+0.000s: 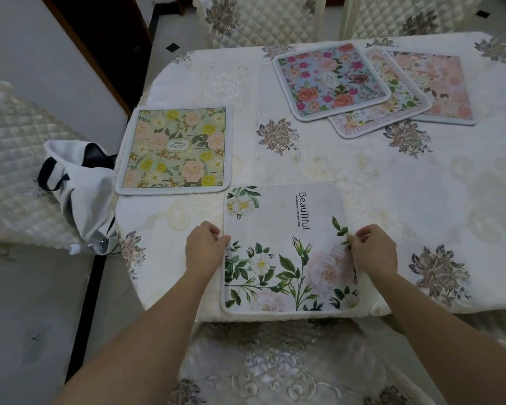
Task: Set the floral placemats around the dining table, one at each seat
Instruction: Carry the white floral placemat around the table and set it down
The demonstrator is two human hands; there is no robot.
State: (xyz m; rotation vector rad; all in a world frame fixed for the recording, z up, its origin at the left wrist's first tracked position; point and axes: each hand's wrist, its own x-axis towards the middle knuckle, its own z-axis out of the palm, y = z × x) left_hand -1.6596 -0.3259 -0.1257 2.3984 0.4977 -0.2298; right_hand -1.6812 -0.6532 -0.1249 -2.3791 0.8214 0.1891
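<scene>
Left hand (206, 245) and right hand (374, 248): fingers (215, 232) pinching opposite edges of white "BeauTiful" placemat (289, 252), lower centre, probably squaring it to near seat. Stacked placemats (333, 80), upper right, undealt.

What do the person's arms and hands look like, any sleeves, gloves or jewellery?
The left forearm and right forearm are bare to the frame edge, no sleeves showing. The left hand and right hand wear no gloves; no watch or band on either wrist. Rings: too small to tell.
</scene>
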